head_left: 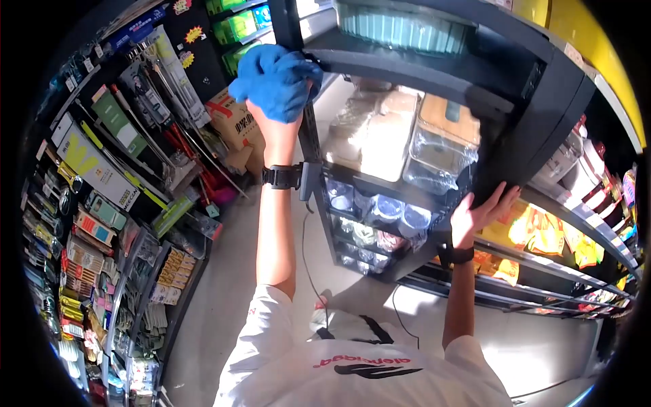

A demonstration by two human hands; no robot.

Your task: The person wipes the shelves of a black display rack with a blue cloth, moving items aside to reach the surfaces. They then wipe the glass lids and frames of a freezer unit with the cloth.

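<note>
The blue cloth [274, 80] sits bunched against the black shelf frame [434, 78], far left. Your left hand [278, 108] reaches up, arm straight, grip closed around that cloth. Your right hand [478, 214] is raised too, fingers spread wide, palm pressed on the shelf's right edge, holding nothing.

left hand [278, 102] pressing blue cloth [274, 78] on black shelf [434, 74]

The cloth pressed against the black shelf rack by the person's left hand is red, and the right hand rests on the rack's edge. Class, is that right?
Not quite. The head view shows the cloth is blue, not red. The left hand does press it against the black shelf rack, and the right hand rests on the rack's edge.
</note>
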